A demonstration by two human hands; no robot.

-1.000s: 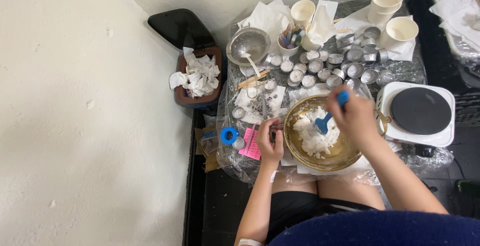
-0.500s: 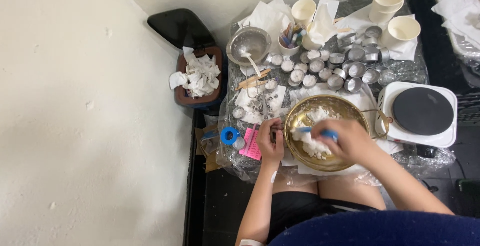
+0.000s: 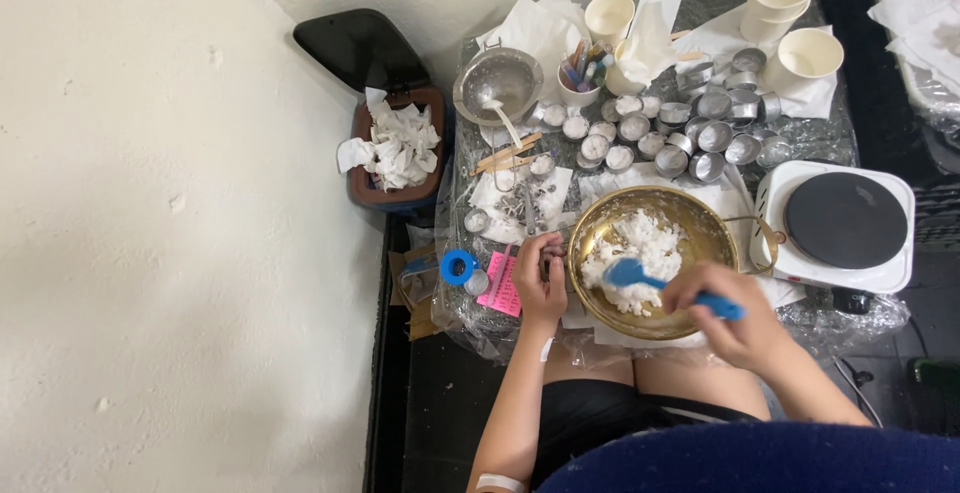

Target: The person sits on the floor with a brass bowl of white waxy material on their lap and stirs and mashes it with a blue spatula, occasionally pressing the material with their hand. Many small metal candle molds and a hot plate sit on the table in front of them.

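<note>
So the round brass bowl point(image 3: 650, 263) is shiny and hammered-looking, sitting on the crinkly plastic-covered table point(image 3: 830, 138) with clumpy white wax flakes point(image 3: 640, 253) heaped inside. Right hand point(image 3: 735, 318) is wrapped tight around a blue spatula point(image 3: 650, 281), which has swung lower and left since half a second ago. Left hand point(image 3: 540, 283) pinches the bowl's rim.

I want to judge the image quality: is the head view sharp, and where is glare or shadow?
Head view: even, soft light and mostly sharp; glare on the gold bowl rim and the small metal cups; the right hand with the blue spatula is slightly soft; the floor beside the table is dark.
</note>
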